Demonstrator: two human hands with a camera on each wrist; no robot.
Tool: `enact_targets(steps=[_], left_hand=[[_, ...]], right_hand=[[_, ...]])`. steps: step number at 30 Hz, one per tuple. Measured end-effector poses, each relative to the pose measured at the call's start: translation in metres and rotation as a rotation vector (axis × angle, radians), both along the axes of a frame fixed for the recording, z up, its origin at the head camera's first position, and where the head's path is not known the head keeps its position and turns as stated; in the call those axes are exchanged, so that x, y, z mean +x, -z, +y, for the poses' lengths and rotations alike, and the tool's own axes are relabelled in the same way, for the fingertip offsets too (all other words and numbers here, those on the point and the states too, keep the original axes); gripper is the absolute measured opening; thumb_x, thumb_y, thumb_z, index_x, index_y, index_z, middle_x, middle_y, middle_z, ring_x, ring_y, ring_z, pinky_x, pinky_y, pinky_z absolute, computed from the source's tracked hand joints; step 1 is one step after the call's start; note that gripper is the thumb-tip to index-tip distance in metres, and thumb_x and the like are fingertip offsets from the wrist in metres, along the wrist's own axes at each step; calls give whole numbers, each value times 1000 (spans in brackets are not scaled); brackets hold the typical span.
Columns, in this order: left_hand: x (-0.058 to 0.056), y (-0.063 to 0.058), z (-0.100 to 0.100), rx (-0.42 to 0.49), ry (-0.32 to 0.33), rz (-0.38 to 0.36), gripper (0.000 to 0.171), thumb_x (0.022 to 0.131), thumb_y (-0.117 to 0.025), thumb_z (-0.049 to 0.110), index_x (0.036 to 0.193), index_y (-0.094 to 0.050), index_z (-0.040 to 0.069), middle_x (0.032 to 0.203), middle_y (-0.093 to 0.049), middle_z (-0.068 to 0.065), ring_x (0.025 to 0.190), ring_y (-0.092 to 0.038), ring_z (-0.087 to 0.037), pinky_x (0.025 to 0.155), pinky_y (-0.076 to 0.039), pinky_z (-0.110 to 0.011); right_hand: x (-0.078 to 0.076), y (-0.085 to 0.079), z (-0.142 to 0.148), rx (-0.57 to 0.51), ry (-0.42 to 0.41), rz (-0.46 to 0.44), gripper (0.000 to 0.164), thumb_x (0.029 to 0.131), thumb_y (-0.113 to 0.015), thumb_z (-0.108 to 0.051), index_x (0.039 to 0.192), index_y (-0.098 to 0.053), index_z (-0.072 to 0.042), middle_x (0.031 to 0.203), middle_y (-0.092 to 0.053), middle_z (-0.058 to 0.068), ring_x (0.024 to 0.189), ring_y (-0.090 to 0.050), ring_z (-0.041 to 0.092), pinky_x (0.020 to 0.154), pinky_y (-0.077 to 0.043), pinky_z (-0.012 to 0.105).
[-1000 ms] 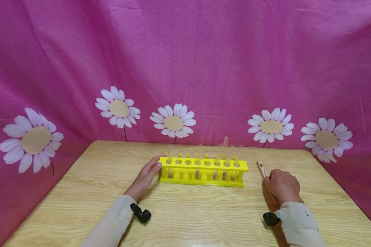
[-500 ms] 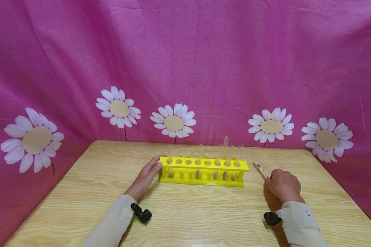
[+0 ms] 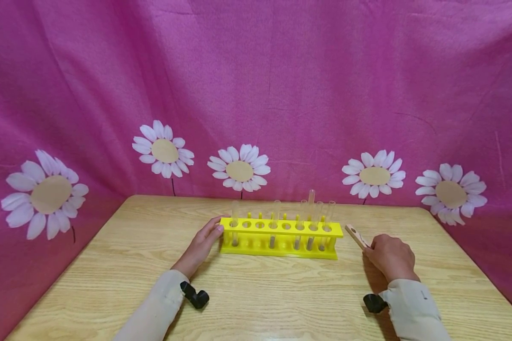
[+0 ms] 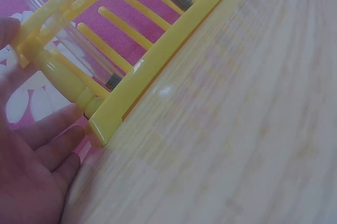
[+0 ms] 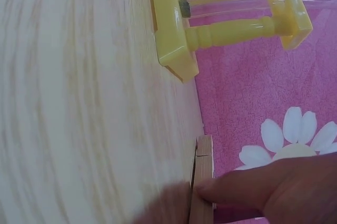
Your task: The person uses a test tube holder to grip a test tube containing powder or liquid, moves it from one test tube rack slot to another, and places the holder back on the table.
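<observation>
A yellow test tube rack (image 3: 262, 254) stands on the table with several clear test tubes (image 3: 274, 215) upright in its holes. Dark material fills the bottoms of some tubes. My left hand (image 3: 198, 248) grips the rack's left end. In the left wrist view its thumb (image 4: 7, 31) is at the top plate and the other fingers lie along the end post (image 4: 63, 79). To the right of the rack, my right hand (image 3: 392, 258) holds a wooden test tube holder (image 3: 355, 234), its tip angled toward the rack's right end. In the right wrist view, the thumb presses the holder's side (image 5: 204, 163).
A taller tube (image 3: 311, 195) rises behind the rack's top plate, near several yellow drying pegs (image 3: 260, 215). The wood-grain table (image 3: 256, 293) ends at a pink cloth backdrop (image 3: 256, 94) with printed daisies. Black wrist cameras (image 3: 195, 294) sit at both sleeves.
The tip of the test tube holder has swung left toward the rack as my right hand turns slightly. My left hand and the rack stay in place.
</observation>
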State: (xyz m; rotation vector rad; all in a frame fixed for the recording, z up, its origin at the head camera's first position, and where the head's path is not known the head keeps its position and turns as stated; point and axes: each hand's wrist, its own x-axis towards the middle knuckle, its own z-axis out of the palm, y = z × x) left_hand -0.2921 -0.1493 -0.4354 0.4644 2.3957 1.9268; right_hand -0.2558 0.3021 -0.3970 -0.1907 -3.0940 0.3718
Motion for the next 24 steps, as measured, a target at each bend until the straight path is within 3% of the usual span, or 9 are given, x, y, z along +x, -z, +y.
enact_targets(steps=[10,24], left_hand=[[-4,7,-1,22,-15,20,46,101,-47,43,142,-46,23,146,-44,-6,135,-38,-23,114,-26,-47],[-3,7,-1,46,-1,30,43,102,-46,38,142,-47,22,148,-43,-2,136,-37,-21,114,-26,-46]], right_hand=[[1,-3,2,-66,42,-33,29,85,-71,-28,94,-73,0,73,-65,7,66,-52,27,57,-43,40],[2,-11,1,-191,65,28,35,88,-68,-28,108,-70,1,100,-66,24,79,-56,33,60,-42,40]])
